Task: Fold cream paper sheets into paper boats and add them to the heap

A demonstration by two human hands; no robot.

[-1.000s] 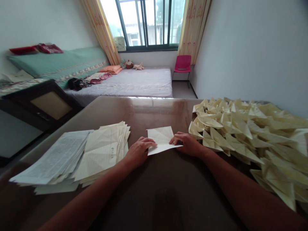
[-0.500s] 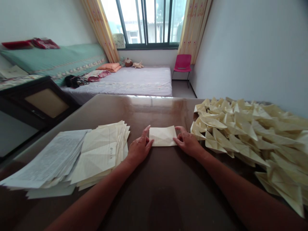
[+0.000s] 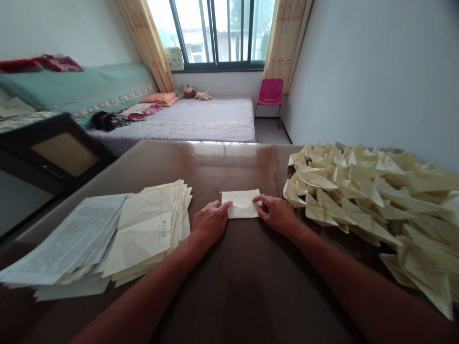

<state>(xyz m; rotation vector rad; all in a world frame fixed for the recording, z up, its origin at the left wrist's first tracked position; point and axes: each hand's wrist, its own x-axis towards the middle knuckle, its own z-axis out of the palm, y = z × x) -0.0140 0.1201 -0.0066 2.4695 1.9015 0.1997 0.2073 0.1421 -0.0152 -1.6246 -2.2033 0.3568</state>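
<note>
A small folded sheet of cream paper (image 3: 241, 204) lies flat on the brown table (image 3: 229, 267), straight in front of me. Its left edge is under the thumb side of my left hand (image 3: 211, 220), whose other fingers are curled in. My right hand (image 3: 278, 213) pinches the right edge, the index finger on top and the remaining fingers bent. Faint crease lines show on the paper. Left of my left hand rests a stack of creased cream sheets (image 3: 145, 229), beside a pile of printed white sheets (image 3: 77, 239).
A big heap of folded cream paper pieces (image 3: 358, 186) covers the table's right side, close to my right hand. Beyond the table stand a bed (image 3: 208, 117) and a pink chair (image 3: 271, 92). To the left is a dark cabinet (image 3: 64, 148).
The raised index fingers have come down and both hands now press the paper's sides. The paper lies flatter, its raised upper right corner lowered. The view has shifted slightly.
</note>
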